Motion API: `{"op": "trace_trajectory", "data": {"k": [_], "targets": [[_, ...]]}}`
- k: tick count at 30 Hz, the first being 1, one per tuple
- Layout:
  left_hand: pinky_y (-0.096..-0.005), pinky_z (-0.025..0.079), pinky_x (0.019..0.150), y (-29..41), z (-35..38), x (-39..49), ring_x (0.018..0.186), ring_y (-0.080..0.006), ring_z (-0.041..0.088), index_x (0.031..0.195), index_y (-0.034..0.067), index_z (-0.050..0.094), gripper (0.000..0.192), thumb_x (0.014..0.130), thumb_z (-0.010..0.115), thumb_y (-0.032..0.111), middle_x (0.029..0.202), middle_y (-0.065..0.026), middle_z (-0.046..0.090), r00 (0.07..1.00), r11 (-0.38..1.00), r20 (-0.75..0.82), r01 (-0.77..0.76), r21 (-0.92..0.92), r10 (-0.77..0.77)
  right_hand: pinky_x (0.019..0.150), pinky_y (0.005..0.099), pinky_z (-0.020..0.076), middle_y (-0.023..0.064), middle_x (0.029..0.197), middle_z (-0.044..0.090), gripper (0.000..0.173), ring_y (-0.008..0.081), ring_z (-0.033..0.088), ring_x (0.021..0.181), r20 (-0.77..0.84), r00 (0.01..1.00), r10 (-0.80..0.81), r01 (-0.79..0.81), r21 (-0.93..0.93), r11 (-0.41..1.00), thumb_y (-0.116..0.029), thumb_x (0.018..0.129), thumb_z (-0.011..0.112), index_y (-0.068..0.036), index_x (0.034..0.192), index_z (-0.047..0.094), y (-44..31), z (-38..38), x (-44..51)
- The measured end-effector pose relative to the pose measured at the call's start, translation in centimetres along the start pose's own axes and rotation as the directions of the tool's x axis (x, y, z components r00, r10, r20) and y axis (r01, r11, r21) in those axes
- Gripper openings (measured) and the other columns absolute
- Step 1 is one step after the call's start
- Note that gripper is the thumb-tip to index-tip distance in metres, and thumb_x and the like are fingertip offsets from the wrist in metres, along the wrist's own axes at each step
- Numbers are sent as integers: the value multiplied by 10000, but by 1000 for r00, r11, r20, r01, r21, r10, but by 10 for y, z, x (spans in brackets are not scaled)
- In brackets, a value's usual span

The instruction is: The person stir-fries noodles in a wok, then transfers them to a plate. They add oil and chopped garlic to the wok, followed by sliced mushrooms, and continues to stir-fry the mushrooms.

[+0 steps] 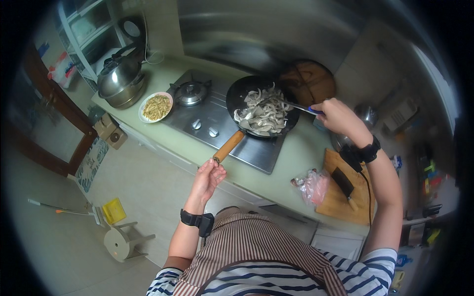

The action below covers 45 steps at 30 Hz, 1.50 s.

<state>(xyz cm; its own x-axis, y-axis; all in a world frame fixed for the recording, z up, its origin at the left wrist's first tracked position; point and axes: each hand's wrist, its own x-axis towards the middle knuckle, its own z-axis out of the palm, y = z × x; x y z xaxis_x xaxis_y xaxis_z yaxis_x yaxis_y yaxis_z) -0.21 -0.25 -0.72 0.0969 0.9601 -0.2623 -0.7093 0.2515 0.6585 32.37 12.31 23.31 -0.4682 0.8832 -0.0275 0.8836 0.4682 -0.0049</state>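
Observation:
A black wok (231,98) sits over the right side of the gas stove, full of pale grey-white sliced pieces that look like mushrooms (264,114). Its wooden handle (229,145) points toward me. My left hand (211,177) pinches the end of that handle between thumb and fingers, the other fingers loosely curled. In my right hand (335,115) is a metal spatula (298,107) with a blue part on its grip. The spatula's head is among the slices and partly hidden by them.
Left of the wok are a bare burner (190,94), a white plate (139,111) of cooked yellowish strips and a large steel pot (120,83). A round wooden lid (309,81) leans behind. At right, a cleaver (343,181) lies on a cutting board (327,207) beside a plastic bag (311,187).

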Motion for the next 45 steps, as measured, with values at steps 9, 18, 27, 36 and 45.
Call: {"op": "trace_trajectory", "data": {"k": [9, 18, 27, 36, 45], "targets": [[-331, 536, 770, -1, 0, -1, 786, -144, 643, 842, 131, 551, 232, 979, 497, 311, 808, -9, 620, 1000, 1000, -9, -14, -9, 14, 746, 397, 498, 239, 867, 639, 292, 362, 632, 802, -26, 999, 42, -39, 97, 995, -41, 797, 630, -8, 1086, 654, 7, -14, -43], [-323, 535, 773, -2, 1, -1, 781, -144, 642, 847, 126, 548, 235, 982, 490, 310, 806, -9, 620, 1000, 1000, -13, -22, -14, 22, 755, 394, 530, 190, 894, 670, 265, 321, 656, 821, 31, 999, 45, -43, -57, 997, -84, 779, 661, -72, 1041, 697, 23, -9, -74], [-317, 531, 765, -1, 2, -1, 777, -150, 636, 841, 124, 547, 244, 984, 484, 311, 797, -12, 618, 1000, 1000, -13, -16, 2, 16, 739, 406, 510, 216, 904, 642, 279, 372, 628, 813, -29, 990, 139, -134, 154, 979, -107, 790, 659, -101, 1067, 687, 7, 54, -43], [-297, 514, 759, -2, 3, -2, 782, -146, 628, 848, 120, 555, 245, 991, 473, 302, 809, -16, 625, 1000, 1000, -9, -29, -5, 29, 791, 400, 495, 254, 956, 622, 282, 385, 620, 891, -110, 981, 160, -119, 312, 943, -89, 847, 601, -24, 1120, 636, -4, 67, -21], [-303, 523, 759, -3, 4, -1, 772, -155, 633, 839, 118, 549, 247, 988, 478, 303, 796, -24, 629, 999, 999, -25, -42, -20, 42, 857, 335, 478, 233, 1036, 645, 298, 325, 643, 993, -150, 959, 242, -143, 481, 865, -124, 850, 623, 9, 1116, 633, 58, 65, -45]]}}
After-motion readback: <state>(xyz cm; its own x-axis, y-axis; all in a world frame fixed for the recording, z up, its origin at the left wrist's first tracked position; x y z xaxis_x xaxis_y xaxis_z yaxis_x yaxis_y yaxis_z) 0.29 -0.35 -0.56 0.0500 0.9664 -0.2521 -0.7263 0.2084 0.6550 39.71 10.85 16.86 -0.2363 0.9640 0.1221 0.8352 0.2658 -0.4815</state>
